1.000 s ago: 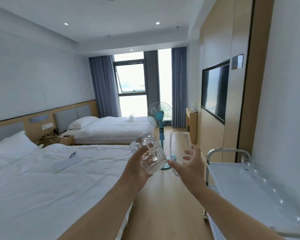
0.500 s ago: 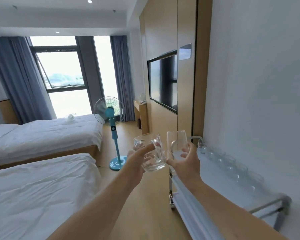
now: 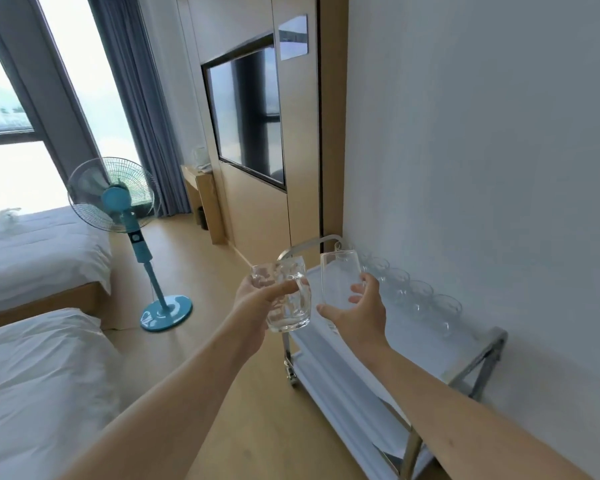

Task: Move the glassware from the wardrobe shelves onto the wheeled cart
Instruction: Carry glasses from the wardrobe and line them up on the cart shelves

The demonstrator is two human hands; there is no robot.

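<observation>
My left hand [image 3: 257, 306] grips a thick dimpled glass mug [image 3: 286, 299], tilted, held just off the near left edge of the wheeled cart [image 3: 430, 355]. My right hand [image 3: 359, 313] holds a tall clear tumbler [image 3: 338, 282] upright above the cart's white top shelf. The cart has a metal frame and stands against the white wall on the right. A row of several clear glasses [image 3: 416, 296] lines the wall side of its top shelf.
A blue standing fan [image 3: 118, 202] is on the wooden floor to the left. Two white beds [image 3: 42, 375] fill the left side. A wall-mounted TV [image 3: 246, 112] and a small desk [image 3: 201, 199] lie beyond the cart.
The view has swung right and down toward the cart. Both hands have carried their glasses closer to the cart's top shelf.
</observation>
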